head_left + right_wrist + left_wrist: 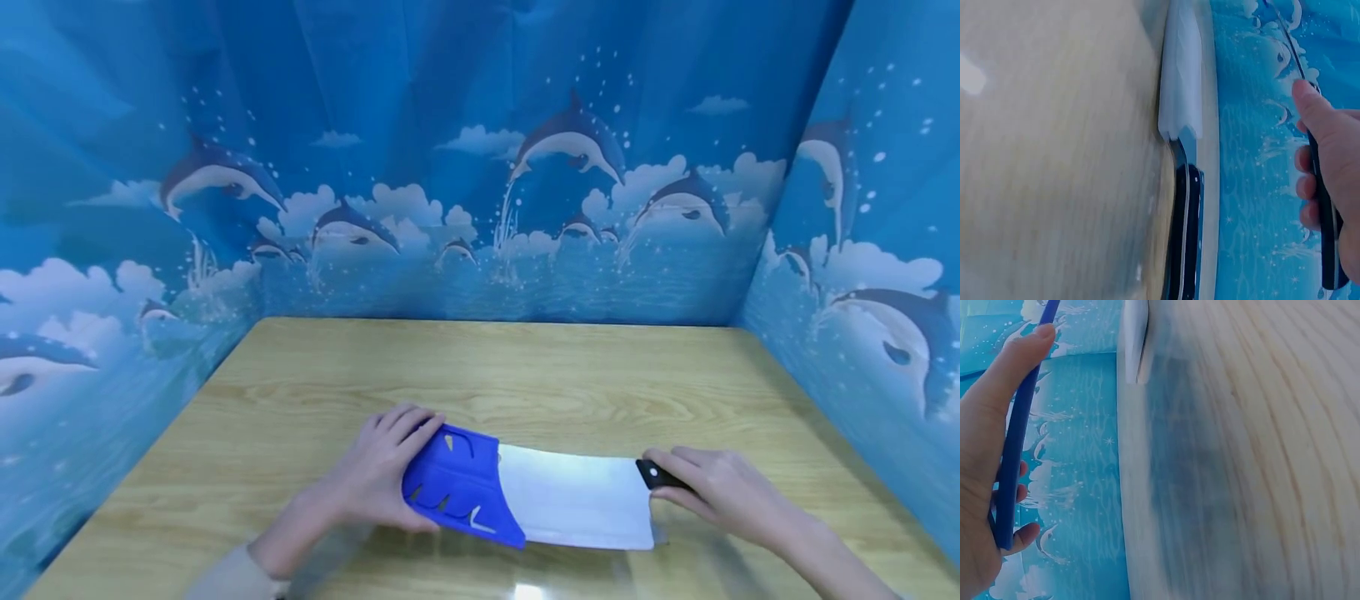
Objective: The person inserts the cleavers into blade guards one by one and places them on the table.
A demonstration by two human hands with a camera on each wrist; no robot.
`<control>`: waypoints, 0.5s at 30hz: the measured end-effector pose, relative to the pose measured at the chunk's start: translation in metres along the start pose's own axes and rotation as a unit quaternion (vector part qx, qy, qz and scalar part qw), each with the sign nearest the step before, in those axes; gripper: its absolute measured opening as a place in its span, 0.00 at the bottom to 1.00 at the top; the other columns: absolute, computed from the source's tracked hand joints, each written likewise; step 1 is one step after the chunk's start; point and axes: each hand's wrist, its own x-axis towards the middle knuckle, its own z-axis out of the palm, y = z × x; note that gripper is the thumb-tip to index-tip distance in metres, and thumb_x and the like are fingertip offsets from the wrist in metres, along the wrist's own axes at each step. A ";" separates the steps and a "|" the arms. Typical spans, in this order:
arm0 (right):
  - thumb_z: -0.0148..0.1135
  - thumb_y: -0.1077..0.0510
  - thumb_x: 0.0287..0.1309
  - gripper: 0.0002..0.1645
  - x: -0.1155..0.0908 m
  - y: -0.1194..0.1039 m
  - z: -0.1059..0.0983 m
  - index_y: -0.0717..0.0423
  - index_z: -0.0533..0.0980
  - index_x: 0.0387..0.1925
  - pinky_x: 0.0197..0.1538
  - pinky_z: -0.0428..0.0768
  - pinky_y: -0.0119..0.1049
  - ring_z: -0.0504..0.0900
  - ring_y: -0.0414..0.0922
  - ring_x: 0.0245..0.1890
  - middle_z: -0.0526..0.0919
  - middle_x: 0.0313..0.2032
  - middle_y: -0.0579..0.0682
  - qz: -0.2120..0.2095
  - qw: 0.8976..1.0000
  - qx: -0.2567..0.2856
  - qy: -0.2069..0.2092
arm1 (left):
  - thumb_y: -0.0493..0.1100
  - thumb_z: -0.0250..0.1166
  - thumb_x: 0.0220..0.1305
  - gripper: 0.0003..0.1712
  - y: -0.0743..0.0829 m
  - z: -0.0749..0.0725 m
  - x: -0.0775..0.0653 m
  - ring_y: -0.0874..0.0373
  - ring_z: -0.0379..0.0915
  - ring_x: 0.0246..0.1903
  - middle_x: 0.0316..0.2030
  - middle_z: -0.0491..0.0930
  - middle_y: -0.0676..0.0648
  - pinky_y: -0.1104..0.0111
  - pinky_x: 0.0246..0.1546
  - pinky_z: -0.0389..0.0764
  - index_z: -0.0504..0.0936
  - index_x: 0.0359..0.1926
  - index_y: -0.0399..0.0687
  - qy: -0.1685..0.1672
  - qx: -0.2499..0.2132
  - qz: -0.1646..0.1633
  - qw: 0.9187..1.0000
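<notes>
Grip: both hands loaded. Your left hand [386, 467] is clamped on the blue slotted holder [461, 483] at its left end, fingers over the far edge, thumb at the near edge. Your right hand [723, 492] is wrapped round the black handle [662, 477] of the cleaver; in the right wrist view your thumb lies along the handle toward the blade, fingertips curled round from the other side.

Cleaver is front and centre of the table [525, 375], on the near half, between your hands. Its broad white blade [573, 500] points left, with the left end hidden by the holder. Can't tell if it's inside the holder or just behind it. Holder and blade look raised off the tabletop, shadows underneath. Holder's near right corner slants down over the blade.

Right wrist view also shows a second black grip [1184, 231] with a whitish sheath-like piece [1180, 75] ahead of it; can't tell how it sits on the table.

Surroundings: wood-grain tabletop, light glare at the near edge, blue dolphin curtain [480, 279] on three sides. Pale sleeve [236, 579] on your left forearm.
</notes>
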 end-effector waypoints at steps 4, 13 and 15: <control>0.54 0.41 0.60 0.22 0.000 -0.004 -0.004 0.54 0.78 0.43 0.17 0.58 0.17 0.61 0.25 0.19 0.75 0.25 0.37 0.013 1.000 -0.016 -0.006 | 0.77 0.70 0.21 0.68 0.001 -0.004 0.001 0.48 0.62 0.55 0.56 0.68 0.44 0.50 0.44 0.70 0.67 0.63 0.43 -0.001 -0.001 0.005 1.000; 0.51 0.39 0.60 0.23 -0.001 -0.006 -0.007 0.52 0.78 0.41 0.16 0.56 0.16 0.59 0.24 0.18 0.73 0.24 0.36 0.015 1.000 -0.019 0.002 | 0.77 0.70 0.20 0.67 0.002 -0.006 0.004 0.49 0.63 0.55 0.56 0.69 0.46 0.52 0.44 0.70 0.68 0.63 0.44 -0.002 -0.009 0.002 1.000; 0.53 0.40 0.59 0.23 -0.001 -0.006 -0.007 0.53 0.78 0.41 0.16 0.57 0.17 0.61 0.24 0.18 0.74 0.24 0.37 0.013 1.000 -0.017 0.005 | 0.77 0.70 0.19 0.67 0.003 -0.006 0.004 0.49 0.63 0.55 0.55 0.69 0.46 0.51 0.44 0.70 0.69 0.62 0.44 -0.002 -0.013 0.002 1.000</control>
